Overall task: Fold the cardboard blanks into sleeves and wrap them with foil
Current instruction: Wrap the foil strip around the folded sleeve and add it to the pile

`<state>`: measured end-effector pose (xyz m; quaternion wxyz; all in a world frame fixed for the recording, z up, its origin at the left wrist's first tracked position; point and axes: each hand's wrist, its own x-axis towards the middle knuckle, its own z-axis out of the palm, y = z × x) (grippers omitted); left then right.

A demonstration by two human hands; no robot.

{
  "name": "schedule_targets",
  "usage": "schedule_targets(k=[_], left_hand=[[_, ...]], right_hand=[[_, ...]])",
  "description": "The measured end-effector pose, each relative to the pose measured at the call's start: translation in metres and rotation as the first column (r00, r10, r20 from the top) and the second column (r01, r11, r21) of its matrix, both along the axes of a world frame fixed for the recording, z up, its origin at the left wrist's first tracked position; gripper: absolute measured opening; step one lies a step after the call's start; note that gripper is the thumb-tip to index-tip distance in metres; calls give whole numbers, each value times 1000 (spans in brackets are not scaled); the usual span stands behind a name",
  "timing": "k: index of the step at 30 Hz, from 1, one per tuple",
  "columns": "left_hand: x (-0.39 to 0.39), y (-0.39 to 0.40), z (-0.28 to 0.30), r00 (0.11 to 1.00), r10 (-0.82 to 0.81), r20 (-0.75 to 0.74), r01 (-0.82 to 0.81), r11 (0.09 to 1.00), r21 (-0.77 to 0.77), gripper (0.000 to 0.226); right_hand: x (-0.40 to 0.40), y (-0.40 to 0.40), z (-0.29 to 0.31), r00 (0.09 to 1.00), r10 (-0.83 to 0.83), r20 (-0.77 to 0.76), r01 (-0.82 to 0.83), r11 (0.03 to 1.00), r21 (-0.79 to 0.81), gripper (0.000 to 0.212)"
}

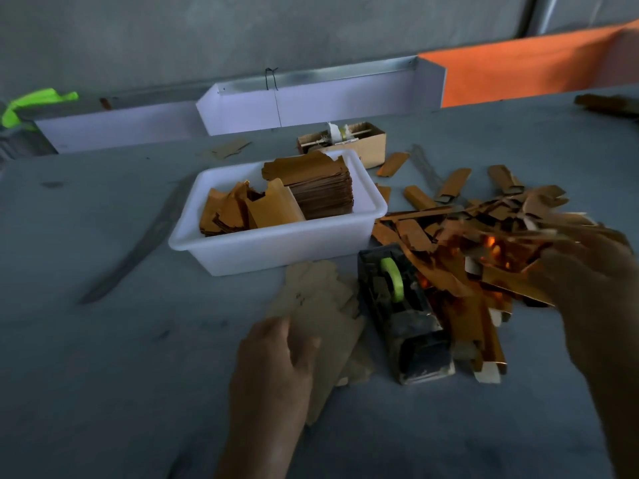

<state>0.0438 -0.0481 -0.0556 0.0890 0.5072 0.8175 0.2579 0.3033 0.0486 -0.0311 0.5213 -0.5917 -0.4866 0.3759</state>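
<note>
A: Start at the left. What's on the table [103,340] there?

B: Mostly bare grey top. Further in stands a white tub [276,250] holding stacked gold-faced sheets, well apart from both hands.

A: And the left hand [273,368]?

B: It lies low in the middle, fingers fairly straight and resting on the blanks [321,305], a loose pile of plain cardboard lying flat on the table. I'd say it presses or steadies the top one; whether the thumb is hooked under an edge I cannot tell, the picture is soft there.

A: How do the blanks lie?

B: Their long axis runs from the person's near side up and away, leaning a little right. The pile reaches out from under the left hand's fingertips toward the tub, so the next blank is right at that hand, and the right hand is well off.

A: Just right of them?

B: A black tape dispenser [401,312] with a green roll, just beside the pile, its length running the same way.

A: Then the right side?

B: A heap of shiny copper foil strips [460,257], with finished sleeves [453,186] scattered behind. The right hand [594,281] hovers over the heap's right edge, blurred; it seems to have its fingers curled on a strip, but I cannot tell for sure.

A: So the coming move?

B: My guess: the left hand lifts a blank, since it's the nearer one, and the right brings foil across the dispenser
</note>
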Motion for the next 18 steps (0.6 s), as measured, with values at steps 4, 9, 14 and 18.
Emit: schedule_targets(k=[4, 9, 14, 18], left_hand=[[-4, 0, -6, 997, -70, -38, 66, 994, -91, 64], [-7, 2, -2, 1000, 25, 2, -24, 998, -50, 53], [-16, 1, 2, 950, 145, 275, -177, 980, 96, 22], [-34, 1, -1, 900, 112, 421, -197, 967, 163, 30]], right_hand=[[-12, -27, -21, 997, -71, 21, 72, 995, -71, 28], [-31, -52, -1, 998, 63, -18, -62, 996, 59, 26], [-47, -61, 9, 984, 172, -41, -172, 985, 2, 29], [-52, -64, 7, 979, 205, -22, -206, 978, -39, 30]])
